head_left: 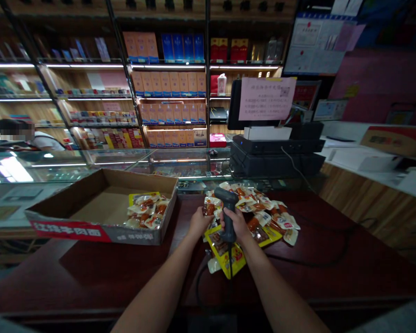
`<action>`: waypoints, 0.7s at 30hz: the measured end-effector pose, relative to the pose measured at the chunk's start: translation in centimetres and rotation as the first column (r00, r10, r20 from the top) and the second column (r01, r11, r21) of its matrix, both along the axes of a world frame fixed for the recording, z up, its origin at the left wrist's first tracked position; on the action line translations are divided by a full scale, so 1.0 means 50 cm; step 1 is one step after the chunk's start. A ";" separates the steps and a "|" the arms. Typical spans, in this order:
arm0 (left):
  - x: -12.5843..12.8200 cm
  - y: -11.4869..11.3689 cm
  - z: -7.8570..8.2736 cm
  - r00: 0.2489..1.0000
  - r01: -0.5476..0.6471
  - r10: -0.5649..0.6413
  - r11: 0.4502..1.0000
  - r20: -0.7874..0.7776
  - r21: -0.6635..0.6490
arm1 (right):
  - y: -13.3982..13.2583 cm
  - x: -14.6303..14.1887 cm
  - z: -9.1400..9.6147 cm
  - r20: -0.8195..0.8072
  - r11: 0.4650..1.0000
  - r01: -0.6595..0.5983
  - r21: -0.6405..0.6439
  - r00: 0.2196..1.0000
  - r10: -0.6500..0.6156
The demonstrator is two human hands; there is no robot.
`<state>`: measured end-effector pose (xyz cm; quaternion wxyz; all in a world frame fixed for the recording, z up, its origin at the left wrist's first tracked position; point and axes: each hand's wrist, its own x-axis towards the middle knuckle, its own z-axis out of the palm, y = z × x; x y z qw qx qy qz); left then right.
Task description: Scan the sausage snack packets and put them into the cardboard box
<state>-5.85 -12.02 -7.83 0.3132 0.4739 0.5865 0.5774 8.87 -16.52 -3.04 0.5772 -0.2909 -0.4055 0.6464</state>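
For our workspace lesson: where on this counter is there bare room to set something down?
Free: counter in front of the cardboard box, left of the left hand holding a packet; the box's left half; wood right of the packet pile, crossed by a cable. Crowded: around the right hand gripping the scanner.

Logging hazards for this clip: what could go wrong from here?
1. The cable of the barcode scanner runs from the right hand across the yellow packets; a tug could drag them off the counter.
2. The left hand holds one snack packet beside the loose pile, so scanned and unscanned packets might get mixed.
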 end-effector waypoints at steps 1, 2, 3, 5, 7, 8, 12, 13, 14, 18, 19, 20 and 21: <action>0.000 0.005 -0.003 0.999 0.012 -0.013 1.000 -0.045 -0.007 | 0.001 0.000 -0.007 -0.001 1.000 0.001 -0.002 1.000 -0.001; -0.002 0.010 -0.006 0.997 0.027 -0.029 0.999 -0.074 -0.020 | 0.002 0.001 -0.013 0.002 1.000 0.002 -0.003 1.000 -0.002; -0.007 0.016 -0.008 0.996 0.040 -0.043 0.999 -0.076 -0.035 | 0.002 0.002 -0.017 0.009 1.000 0.006 0.001 1.000 -0.006; -0.022 0.025 -0.012 0.999 0.054 -0.054 0.997 0.006 -0.046 | 0.001 0.005 -0.023 0.025 1.000 0.007 0.017 1.000 -0.007; -0.044 0.031 -0.013 0.980 0.044 -0.043 0.999 0.193 0.000 | -0.001 0.009 -0.026 0.024 0.999 -0.003 0.036 1.000 0.002; -0.054 0.032 -0.012 0.950 0.036 -0.046 0.999 0.309 0.038 | -0.002 0.010 -0.026 0.020 0.999 -0.014 0.043 1.000 0.013; -0.083 0.026 0.006 0.716 0.108 -0.188 0.981 0.672 0.160 | -0.008 0.012 -0.028 0.030 0.995 -0.092 0.045 0.995 0.091; -0.085 0.022 0.013 0.667 0.146 -0.236 0.971 0.707 0.187 | -0.009 0.012 -0.028 0.035 0.993 -0.112 0.039 0.993 0.111; -0.084 0.017 0.019 0.632 0.185 -0.279 0.960 0.723 0.209 | -0.010 0.013 -0.028 0.040 0.991 -0.132 0.032 0.991 0.131; -0.072 -0.002 0.037 0.623 0.241 -0.352 0.936 0.699 0.257 | -0.014 0.015 -0.028 0.053 0.974 -0.228 0.006 0.972 0.228; -0.069 -0.005 0.040 0.634 0.231 -0.348 0.938 0.690 0.260 | -0.015 0.016 -0.028 0.054 0.968 -0.252 0.001 0.966 0.252; -0.068 -0.007 0.042 0.645 0.215 -0.338 0.941 0.685 0.262 | -0.015 0.017 -0.027 0.055 0.963 -0.270 -0.003 0.961 0.270; -0.068 -0.008 0.044 0.653 0.190 -0.323 0.946 0.685 0.264 | -0.015 0.018 -0.026 0.058 0.959 -0.282 -0.006 0.958 0.282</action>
